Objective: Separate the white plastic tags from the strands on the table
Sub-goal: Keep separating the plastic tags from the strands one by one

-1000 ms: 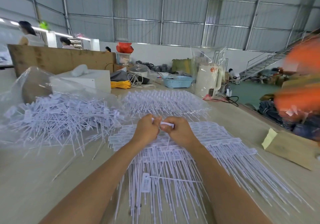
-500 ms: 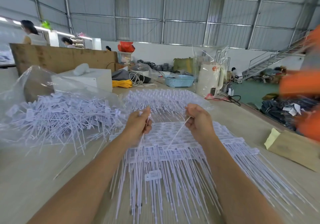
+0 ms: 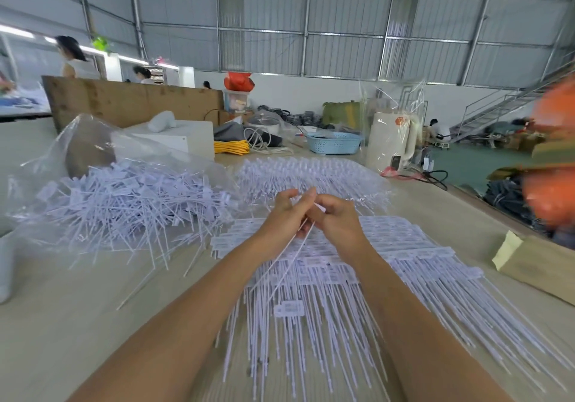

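Plenty done here, plenty still to go. Left of the big fanned sheet of joined tags (image 3: 357, 264), a loose heap of separated tags (image 3: 124, 208) spills out of a clear plastic bag (image 3: 93, 140) onto the table (image 3: 62, 324), so a good share looks finished. The sheet itself still spreads wide under both forearms, rows of white tags with their strands running back toward the person. Beyond the sheet lies another bundle (image 3: 311, 174) that looks untouched. My guess: somewhere near the middle, no further.

Now the hands, both raised just above the far end of the sheet. The left hand (image 3: 284, 218) has its fingers curled, fingertips up, pinching thin white strands (image 3: 292, 246) that trail down across the sheet. The right hand (image 3: 336, 221) is curled tight against it, touching, gripping a small white piece at the knuckles. One single tag (image 3: 289, 308) lies on top of the sheet's strands, nearer the person, well apart from both hands.
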